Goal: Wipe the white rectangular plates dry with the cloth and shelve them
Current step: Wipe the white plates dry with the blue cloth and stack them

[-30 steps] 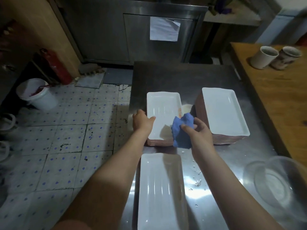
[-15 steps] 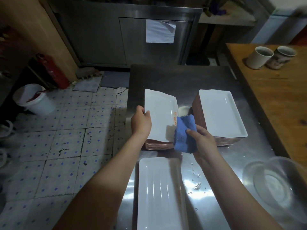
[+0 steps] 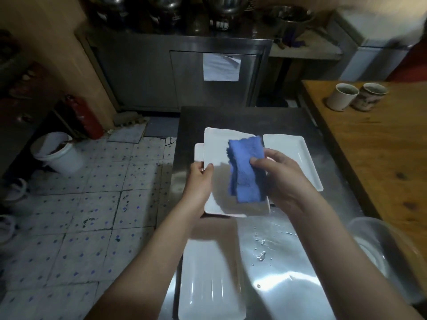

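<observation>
Left hand [image 3: 199, 179] pinches the left rim of the white plate [image 3: 216, 146], held above the steel table [image 3: 288, 273]; right hand [image 3: 284, 179] clamps the blue cloth [image 3: 245, 172] on its face; the plate seems stiff, fragile, probably wet and slippery; the long rims look safest to hold.

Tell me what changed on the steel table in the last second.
The left hand, which gripped the top plate on the left stack, has lifted it toward the person. The right hand has spread the blue cloth over the plate's face. The right stack, the near plate and the two cups stayed put.
</observation>
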The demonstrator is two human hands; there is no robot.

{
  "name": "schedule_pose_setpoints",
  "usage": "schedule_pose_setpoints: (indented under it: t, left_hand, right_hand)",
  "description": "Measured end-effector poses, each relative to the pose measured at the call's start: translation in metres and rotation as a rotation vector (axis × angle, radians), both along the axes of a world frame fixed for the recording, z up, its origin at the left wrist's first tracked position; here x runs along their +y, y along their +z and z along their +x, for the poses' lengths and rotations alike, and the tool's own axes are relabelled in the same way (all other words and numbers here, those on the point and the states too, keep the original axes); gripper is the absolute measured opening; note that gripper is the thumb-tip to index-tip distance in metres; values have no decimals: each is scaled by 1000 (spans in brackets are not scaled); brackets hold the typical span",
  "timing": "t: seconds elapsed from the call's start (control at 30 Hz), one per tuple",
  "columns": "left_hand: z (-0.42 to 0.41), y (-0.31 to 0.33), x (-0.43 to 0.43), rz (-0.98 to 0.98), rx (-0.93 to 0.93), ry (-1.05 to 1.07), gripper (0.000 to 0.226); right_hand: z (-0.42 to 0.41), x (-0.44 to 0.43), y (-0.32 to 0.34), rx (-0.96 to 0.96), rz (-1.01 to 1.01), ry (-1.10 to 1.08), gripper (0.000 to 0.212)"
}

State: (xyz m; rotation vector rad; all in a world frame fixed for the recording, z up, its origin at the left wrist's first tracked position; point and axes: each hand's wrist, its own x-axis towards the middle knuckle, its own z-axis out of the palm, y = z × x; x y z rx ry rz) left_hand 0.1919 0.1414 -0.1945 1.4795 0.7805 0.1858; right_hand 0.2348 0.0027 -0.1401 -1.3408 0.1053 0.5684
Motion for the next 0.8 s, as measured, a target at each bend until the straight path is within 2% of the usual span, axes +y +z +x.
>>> schedule_pose_setpoints:
  t: [0.03,0.17,0.4,0.57,0.67,0.8]
  left_hand:
    - [-7,5,-8,-19,-5,-21,22]
    - [-33,22,-35,-73,-2,-31,31]
    - [-66,42,-61,-247,-12,-8,20]
    - [-78,51,-73,-364,-54,10,24]
    - [-83,56,-78,-409,-86,7,26]
    - [-89,60,-81,-353,-112,6,28]
  right_hand:
    - [-5,3,3,-44,-63,37,25]
    - [-27,3,-1,-434,-589,132,44]
    - [-54,-29,-5,-882,-983,125,47]
    - [-66,-45,3,-1145,-1079,240,45]
    - [-71,-50,-1,-1299,-1165,220,46]
    - [-73,-50,-7,-1368,-1184,308,38]
